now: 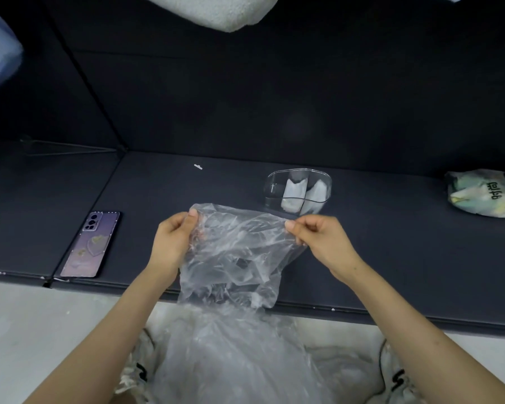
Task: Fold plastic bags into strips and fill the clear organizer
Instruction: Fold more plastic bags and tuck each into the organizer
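Left grip (172, 243) & right grip (318, 243) each pinch a top corner of the clear plastic bag (236, 258). I see its top edge stretched L-R btwn them, the rest hanging down. The clear organizer (271, 188) sits just beyond, nearer right grip.

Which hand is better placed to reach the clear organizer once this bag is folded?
Right, probably. The right hand pinches the plastic bag at the corner nearest the clear organizer; the left hand pinches the opposite corner, farther away.
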`<state>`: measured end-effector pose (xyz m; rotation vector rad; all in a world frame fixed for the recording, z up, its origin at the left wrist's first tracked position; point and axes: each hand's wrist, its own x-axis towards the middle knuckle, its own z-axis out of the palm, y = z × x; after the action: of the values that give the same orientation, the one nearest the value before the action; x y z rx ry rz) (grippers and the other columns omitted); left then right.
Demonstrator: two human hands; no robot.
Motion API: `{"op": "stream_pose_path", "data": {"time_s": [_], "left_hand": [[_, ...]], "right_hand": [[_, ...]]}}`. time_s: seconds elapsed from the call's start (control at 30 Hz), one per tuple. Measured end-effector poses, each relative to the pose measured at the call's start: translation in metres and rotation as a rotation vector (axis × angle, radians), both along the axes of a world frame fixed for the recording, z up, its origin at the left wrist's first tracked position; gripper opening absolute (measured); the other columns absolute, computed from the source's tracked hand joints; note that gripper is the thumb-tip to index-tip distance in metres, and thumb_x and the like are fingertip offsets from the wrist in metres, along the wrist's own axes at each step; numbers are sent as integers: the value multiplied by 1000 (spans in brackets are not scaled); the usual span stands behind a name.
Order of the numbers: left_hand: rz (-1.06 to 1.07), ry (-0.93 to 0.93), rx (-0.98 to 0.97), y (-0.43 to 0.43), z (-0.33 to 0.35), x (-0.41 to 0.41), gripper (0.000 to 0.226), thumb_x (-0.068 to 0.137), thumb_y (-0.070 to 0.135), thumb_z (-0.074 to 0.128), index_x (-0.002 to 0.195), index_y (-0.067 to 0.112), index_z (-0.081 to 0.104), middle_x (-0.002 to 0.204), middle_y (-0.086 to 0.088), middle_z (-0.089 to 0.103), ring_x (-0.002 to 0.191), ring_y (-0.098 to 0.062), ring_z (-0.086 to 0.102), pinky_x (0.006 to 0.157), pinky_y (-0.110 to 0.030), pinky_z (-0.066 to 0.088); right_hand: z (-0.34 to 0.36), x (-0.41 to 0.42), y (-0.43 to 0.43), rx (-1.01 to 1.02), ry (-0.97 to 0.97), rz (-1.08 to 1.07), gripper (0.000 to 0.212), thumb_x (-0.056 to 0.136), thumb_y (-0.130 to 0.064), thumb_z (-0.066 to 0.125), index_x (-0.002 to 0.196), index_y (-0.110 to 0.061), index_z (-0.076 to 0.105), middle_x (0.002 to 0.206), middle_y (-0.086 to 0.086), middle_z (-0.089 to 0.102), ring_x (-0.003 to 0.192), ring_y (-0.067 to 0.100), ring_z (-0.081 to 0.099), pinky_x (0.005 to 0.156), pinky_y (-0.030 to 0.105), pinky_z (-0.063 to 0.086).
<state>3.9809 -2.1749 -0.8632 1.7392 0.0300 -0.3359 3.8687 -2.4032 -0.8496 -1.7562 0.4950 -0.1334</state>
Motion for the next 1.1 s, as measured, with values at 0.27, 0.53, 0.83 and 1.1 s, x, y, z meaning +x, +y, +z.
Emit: {"op": "stream_pose_path", "data": {"time_s": [0.27, 0.53, 0.83, 1.1], "left_hand": [[-21, -350, 194, 0, 26, -11, 47, 79, 52, 57, 116, 22, 61, 118, 3, 56, 114, -15, 52, 92, -26, 39], [-522, -420, 98, -44, 47, -46, 45, 80, 65, 57, 113, 35, 62, 114, 23, 63, 113, -1, 56, 97, -21, 42], [-240, -177, -331, -34, 46, -44, 17, 82, 30, 60, 88, 16, 67, 75, 14, 66, 73, 0, 59, 69, -14, 48], [-159, -131, -343, -15, 42, -42, 15, 81, 30, 64, 90, 19, 69, 85, 5, 67, 83, -9, 60, 79, -22, 49]], "right_hand": [[35, -8, 15, -104, -95, 20, 41, 92, -21, 63, 63, 8, 60, 45, -1, 44, 42, 0, 46, 51, 11, 37], [84, -6, 25, 16, -158, 140, 21, 89, -19, 66, 77, -2, 69, 47, -17, 55, 47, -3, 52, 51, 7, 38], [73, -30, 6, 96, -27, 67, 30, 83, -48, 56, 103, -31, 69, 100, -22, 69, 95, -11, 61, 81, 9, 46], [23, -34, 22, 339, 316, 4, 64, 76, -73, 55, 126, -33, 57, 124, -11, 63, 116, 11, 58, 93, 31, 43]]}}
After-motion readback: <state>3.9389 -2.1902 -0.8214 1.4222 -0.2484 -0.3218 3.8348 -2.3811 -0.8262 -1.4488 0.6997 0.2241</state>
